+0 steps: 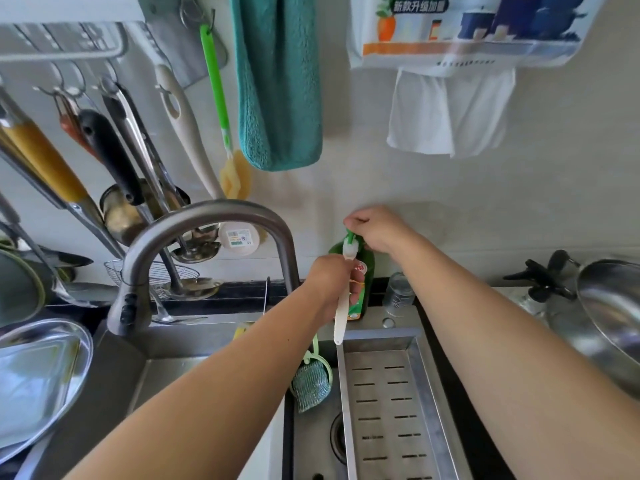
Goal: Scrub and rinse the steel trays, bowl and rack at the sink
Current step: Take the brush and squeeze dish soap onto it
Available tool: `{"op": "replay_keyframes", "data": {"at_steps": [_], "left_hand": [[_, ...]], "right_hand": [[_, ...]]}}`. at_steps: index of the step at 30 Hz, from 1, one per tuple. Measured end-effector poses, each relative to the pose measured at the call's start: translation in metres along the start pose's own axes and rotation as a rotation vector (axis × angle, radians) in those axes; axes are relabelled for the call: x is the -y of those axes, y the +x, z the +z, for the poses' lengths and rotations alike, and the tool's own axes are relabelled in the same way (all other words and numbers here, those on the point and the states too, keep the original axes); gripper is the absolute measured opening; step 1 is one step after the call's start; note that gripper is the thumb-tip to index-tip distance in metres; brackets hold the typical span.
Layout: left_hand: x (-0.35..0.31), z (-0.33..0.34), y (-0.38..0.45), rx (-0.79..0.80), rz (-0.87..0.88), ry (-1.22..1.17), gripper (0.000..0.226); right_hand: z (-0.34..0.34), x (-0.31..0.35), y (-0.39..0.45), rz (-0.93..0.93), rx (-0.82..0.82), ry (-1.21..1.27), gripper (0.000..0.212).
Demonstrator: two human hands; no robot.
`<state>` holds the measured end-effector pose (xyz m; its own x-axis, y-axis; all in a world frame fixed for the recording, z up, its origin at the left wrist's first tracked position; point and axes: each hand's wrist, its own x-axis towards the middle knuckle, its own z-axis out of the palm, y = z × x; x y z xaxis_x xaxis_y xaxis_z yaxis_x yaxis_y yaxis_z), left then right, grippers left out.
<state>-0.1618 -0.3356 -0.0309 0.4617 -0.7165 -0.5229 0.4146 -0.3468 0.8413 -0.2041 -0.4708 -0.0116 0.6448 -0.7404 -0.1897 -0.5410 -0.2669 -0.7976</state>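
Observation:
My left hand (327,284) grips a white brush (341,317) by its handle, with the bristle head up against the spout of a green detergent bottle (366,271) behind the sink. My right hand (377,228) sits on top of that bottle, its fingers curled over the green pump head. Steel trays (38,372) lie stacked on the counter at the left. At the right edge stands a steel bowl (613,306). A slotted steel rack (391,410) sits in the right side of the sink.
The curved faucet (207,216) arches over the left basin. A green scourer (311,379) hangs on the sink divider. A small glass (398,294) stands right of the bottle. Ladles and utensils hang on the left wall, with a teal towel above.

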Motion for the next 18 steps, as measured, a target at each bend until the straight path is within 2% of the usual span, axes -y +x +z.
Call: {"op": "replay_keyframes", "data": {"at_steps": [18], "left_hand": [[0.009,-0.012,0.004,0.012,0.024,0.019,0.021]], "right_hand": [[0.005,-0.008,0.007,-0.001,-0.04,0.024,0.028]]}}
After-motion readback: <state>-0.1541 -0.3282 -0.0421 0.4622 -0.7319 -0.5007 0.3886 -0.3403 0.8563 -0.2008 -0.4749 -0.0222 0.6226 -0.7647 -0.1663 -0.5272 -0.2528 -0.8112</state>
